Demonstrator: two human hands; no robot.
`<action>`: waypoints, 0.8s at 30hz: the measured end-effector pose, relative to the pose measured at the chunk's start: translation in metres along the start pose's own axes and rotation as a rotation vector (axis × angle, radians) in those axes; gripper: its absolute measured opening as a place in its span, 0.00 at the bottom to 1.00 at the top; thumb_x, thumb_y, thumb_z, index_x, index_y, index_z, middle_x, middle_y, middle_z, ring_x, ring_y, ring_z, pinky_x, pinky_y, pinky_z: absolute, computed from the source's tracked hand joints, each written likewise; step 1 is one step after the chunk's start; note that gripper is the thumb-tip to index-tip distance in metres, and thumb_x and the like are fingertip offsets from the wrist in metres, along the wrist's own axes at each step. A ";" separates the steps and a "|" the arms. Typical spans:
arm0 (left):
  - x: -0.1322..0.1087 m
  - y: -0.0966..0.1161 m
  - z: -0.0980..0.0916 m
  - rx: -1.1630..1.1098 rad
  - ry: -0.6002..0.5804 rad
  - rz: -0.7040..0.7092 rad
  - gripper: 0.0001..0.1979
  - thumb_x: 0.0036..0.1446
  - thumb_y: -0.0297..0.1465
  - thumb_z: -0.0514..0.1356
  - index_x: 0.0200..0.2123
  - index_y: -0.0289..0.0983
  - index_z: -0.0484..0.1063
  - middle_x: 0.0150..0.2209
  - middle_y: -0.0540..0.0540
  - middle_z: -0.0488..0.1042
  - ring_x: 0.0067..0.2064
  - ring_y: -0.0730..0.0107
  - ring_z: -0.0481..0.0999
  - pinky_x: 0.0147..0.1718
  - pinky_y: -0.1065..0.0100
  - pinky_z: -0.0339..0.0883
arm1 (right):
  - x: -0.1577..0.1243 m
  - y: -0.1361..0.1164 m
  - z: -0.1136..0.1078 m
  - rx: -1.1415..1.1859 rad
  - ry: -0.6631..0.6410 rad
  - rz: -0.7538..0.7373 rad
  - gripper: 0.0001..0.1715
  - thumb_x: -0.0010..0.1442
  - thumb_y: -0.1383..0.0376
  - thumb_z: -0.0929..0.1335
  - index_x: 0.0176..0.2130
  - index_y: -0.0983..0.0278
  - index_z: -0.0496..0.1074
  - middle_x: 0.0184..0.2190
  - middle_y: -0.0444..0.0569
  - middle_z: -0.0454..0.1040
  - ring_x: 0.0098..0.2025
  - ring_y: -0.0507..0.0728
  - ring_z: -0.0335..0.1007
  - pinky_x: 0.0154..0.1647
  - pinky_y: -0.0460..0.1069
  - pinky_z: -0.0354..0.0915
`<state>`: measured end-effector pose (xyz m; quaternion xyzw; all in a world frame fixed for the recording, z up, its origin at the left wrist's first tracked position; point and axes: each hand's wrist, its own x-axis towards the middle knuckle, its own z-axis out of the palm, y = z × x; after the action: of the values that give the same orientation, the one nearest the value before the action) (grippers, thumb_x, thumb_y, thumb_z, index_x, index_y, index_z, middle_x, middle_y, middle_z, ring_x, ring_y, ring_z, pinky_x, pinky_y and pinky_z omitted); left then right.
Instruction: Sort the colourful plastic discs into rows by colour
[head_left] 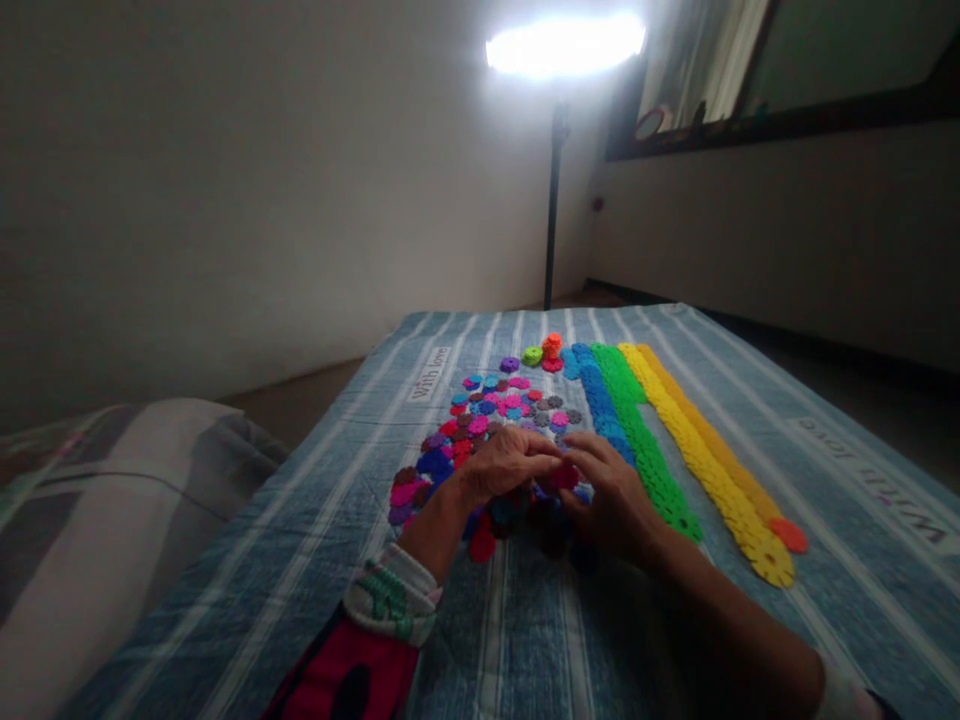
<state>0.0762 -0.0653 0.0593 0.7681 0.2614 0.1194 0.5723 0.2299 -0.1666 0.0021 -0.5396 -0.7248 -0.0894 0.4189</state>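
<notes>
Both hands meet over a loose pile of small notched plastic discs [480, 425] in red, pink, purple, blue, brown and grey. My left hand [510, 462] reaches in with its fingers closed together, the tips at a crimson disc [562, 477]. From the other side my right hand [609, 490] curls its thumb and fingers around the same disc. Its fingers hide part of the disc, so I cannot tell whether several are stacked there. Dark discs under the hands lie in shadow.
Right of the pile run long overlapping rows of blue discs [598, 400], green discs [645, 450] and yellow discs [705, 460]. An orange disc [789, 534] lies at the near end. Small orange stacks [552, 346] stand at the back. A bright lamp [566, 46] rises behind the striped cloth [315, 520].
</notes>
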 end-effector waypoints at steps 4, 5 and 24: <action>0.002 -0.005 -0.001 -0.104 -0.010 -0.036 0.13 0.50 0.36 0.63 0.35 0.34 0.80 0.26 0.47 0.78 0.25 0.73 0.73 0.25 0.73 0.63 | 0.002 -0.002 0.002 -0.004 0.011 -0.016 0.18 0.53 0.70 0.67 0.46 0.63 0.68 0.47 0.58 0.71 0.50 0.65 0.69 0.49 0.60 0.70; 0.002 -0.006 -0.001 -0.121 -0.012 -0.045 0.13 0.50 0.36 0.63 0.36 0.34 0.80 0.26 0.47 0.78 0.25 0.73 0.73 0.25 0.73 0.62 | 0.003 -0.003 0.002 -0.003 0.012 -0.015 0.17 0.54 0.70 0.67 0.45 0.63 0.69 0.46 0.58 0.72 0.50 0.64 0.69 0.49 0.60 0.70; 0.005 -0.020 0.004 -0.260 0.101 -0.017 0.16 0.47 0.37 0.67 0.37 0.31 0.77 0.25 0.50 0.75 0.25 0.76 0.70 0.26 0.74 0.60 | -0.002 -0.004 0.007 -0.145 -0.044 0.024 0.08 0.56 0.66 0.71 0.39 0.64 0.72 0.36 0.52 0.75 0.37 0.58 0.72 0.38 0.51 0.68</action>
<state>0.0772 -0.0617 0.0389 0.6781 0.2787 0.1860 0.6542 0.2232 -0.1655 -0.0020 -0.5791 -0.7189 -0.1249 0.3637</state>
